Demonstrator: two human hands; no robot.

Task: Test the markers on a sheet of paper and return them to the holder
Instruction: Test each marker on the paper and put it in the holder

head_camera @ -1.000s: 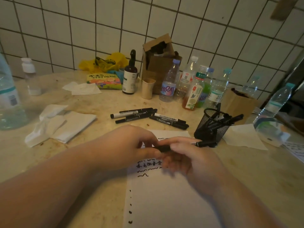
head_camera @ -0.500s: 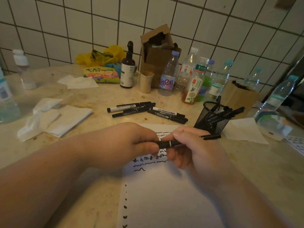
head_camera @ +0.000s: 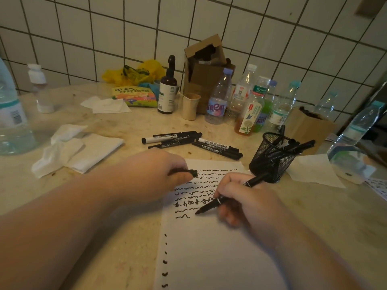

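Two hands work over the sheet of paper (head_camera: 213,252) on the marble counter (head_camera: 134,243). Right hand (head_camera: 249,204) grips an uncapped black marker (head_camera: 228,193) in a writing hold, tip touching the paper just right of the lowest squiggle line. Left hand (head_camera: 159,174) rests at the sheet's upper left corner, fingers curled around the marker cap (head_camera: 188,172). Mesh holder (head_camera: 272,158) stands just beyond the sheet's upper right corner with several markers inside. Loose markers (head_camera: 192,143) lie in a group behind the sheet. Crumpled tissues (head_camera: 77,149) lie to the left.
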